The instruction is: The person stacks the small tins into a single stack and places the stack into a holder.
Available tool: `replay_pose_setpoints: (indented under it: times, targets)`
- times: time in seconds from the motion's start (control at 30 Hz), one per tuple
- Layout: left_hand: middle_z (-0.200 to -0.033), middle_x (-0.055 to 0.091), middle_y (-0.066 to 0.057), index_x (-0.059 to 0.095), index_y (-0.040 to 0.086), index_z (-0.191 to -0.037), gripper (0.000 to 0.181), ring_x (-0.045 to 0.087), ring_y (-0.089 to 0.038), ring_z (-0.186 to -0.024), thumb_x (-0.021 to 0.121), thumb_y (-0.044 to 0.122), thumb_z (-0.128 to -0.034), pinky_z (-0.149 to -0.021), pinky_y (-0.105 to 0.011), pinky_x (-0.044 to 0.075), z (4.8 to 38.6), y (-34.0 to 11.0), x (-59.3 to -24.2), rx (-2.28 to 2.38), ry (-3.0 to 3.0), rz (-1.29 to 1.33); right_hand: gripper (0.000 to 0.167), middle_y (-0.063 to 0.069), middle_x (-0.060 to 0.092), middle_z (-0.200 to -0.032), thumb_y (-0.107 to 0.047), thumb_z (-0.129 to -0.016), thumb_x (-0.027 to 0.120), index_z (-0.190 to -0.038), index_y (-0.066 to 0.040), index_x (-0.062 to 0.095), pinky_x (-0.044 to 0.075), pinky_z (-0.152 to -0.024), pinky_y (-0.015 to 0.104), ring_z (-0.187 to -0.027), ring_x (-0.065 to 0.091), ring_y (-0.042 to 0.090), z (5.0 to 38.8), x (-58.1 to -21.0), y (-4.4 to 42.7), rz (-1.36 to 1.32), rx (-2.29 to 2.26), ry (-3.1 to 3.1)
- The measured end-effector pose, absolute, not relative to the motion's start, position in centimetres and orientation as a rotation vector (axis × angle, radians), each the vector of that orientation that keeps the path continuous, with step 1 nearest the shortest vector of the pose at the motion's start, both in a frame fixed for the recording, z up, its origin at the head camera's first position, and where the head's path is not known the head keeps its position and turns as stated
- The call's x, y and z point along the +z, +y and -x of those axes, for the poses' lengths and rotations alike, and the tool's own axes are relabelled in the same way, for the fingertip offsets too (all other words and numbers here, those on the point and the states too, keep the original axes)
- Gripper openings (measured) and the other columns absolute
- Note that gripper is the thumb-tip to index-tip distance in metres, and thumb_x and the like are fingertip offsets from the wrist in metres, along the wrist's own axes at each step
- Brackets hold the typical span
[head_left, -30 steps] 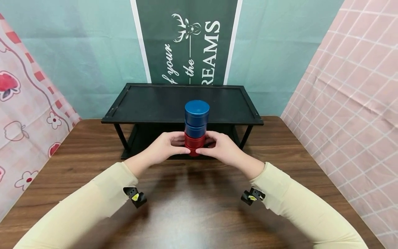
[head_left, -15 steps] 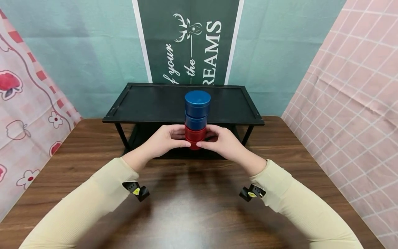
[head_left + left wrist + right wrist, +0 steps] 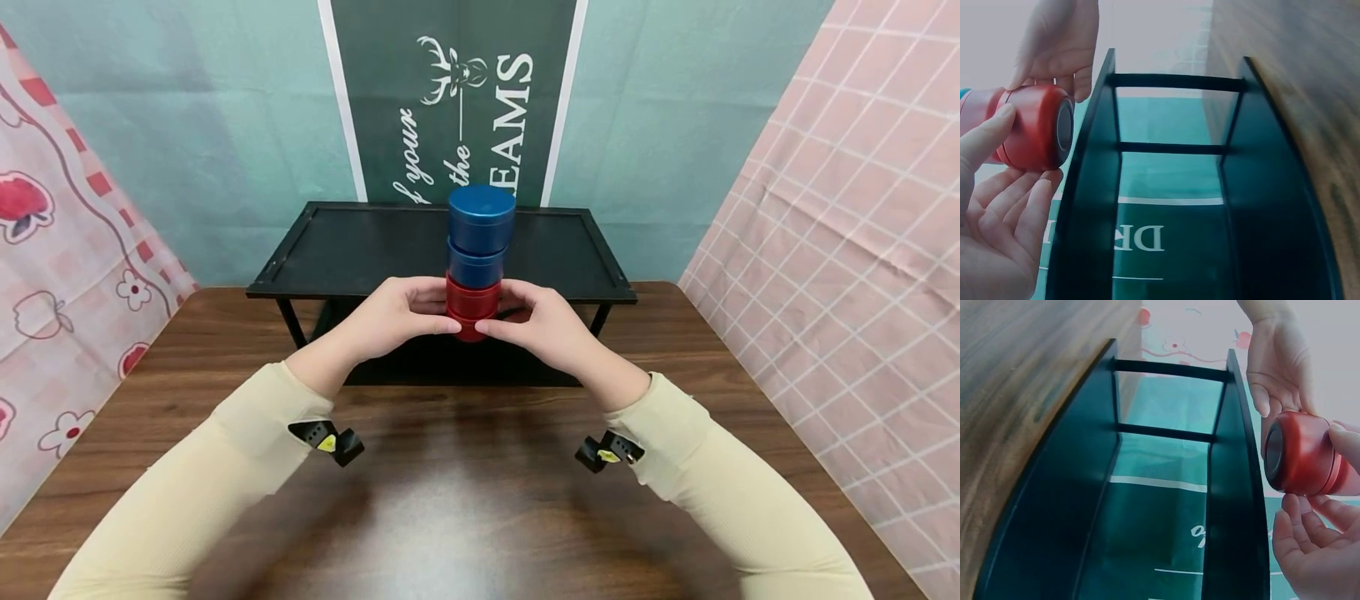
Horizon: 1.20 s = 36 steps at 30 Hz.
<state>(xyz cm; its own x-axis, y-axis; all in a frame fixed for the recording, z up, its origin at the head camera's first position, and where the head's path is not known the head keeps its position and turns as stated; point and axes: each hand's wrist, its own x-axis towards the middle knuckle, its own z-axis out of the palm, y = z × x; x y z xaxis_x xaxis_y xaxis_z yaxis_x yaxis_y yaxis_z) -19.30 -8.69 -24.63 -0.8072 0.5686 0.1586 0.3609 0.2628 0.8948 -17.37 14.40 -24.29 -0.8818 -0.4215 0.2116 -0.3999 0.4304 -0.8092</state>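
Note:
A blue canister [image 3: 480, 229] stands upright on top of a red canister [image 3: 474, 296], one column held up in the air before the black shelf's front edge. My left hand [image 3: 386, 321] grips the red canister from the left, thumb on its near side and fingers behind. From the right, my right hand [image 3: 551, 329] holds the same red canister in a matching way. Its dark round base shows bare in both wrist views. In the left wrist view the red canister [image 3: 1032, 128] lies level with or above the upper board. Neither hand touches the blue canister.
A black two-tier shelf [image 3: 360, 250] stands at the back of the wooden table [image 3: 465, 500]. Behind it hangs a green cloth [image 3: 225, 150] with white lettering. Pink patterned cloths [image 3: 862, 233] line both sides.
Both hands have raised the two stacked canisters, and the blue top now overlaps the shelf's rear edge in the head view. The grip on the red canister looks the same.

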Motion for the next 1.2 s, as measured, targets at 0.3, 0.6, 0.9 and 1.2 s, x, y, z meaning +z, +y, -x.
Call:
replay_pose_setpoints:
  times: [0.3,0.6,0.9,1.2]
  targets:
    - [-0.122,0.061,-0.008,0.053,0.006,-0.131,0.05,0.059,-0.018,-0.108,0.07,0.019,-0.0851,-0.093,-0.036,0.046,20.2,-8.8,-23.5,1.562,2.341,-0.9,0.046,0.005,0.063,-0.113,-0.025,-0.085,0.07,-0.125,-0.009,0.056,0.05,-0.085,0.035,-0.099,0.058,0.017,18.2,-23.3,14.4,0.771,-1.481,2.652]
    - [-0.122,0.06,-0.011,0.052,0.004,-0.131,0.05,0.058,-0.021,-0.11,0.069,0.018,-0.0855,-0.094,-0.038,0.045,21.4,-8.7,-23.0,1.557,2.363,-0.916,0.048,0.005,0.061,-0.119,-0.027,-0.086,0.067,-0.129,-0.008,0.054,0.048,-0.087,0.036,-0.103,0.057,0.017,19.3,-22.7,14.5,0.798,-1.438,2.668]
    - [-0.123,0.06,-0.011,0.051,0.005,-0.132,0.051,0.058,-0.021,-0.111,0.069,0.019,-0.0859,-0.095,-0.039,0.045,22.4,-8.5,-22.7,1.562,2.359,-0.901,0.048,0.006,0.061,-0.119,-0.028,-0.086,0.068,-0.128,-0.009,0.055,0.047,-0.088,0.039,-0.106,0.056,0.019,20.6,-22.5,14.6,0.808,-1.447,2.683]
    - [-0.123,0.06,-0.009,0.052,0.007,-0.132,0.051,0.058,-0.02,-0.11,0.069,0.019,-0.0858,-0.093,-0.037,0.046,23.6,-8.5,-22.6,1.587,2.379,-0.829,0.051,0.004,0.06,-0.12,-0.033,-0.086,0.068,-0.13,-0.012,0.054,0.046,-0.091,0.042,-0.106,0.055,0.018,22.2,-23.2,14.4,0.732,-1.524,2.664]
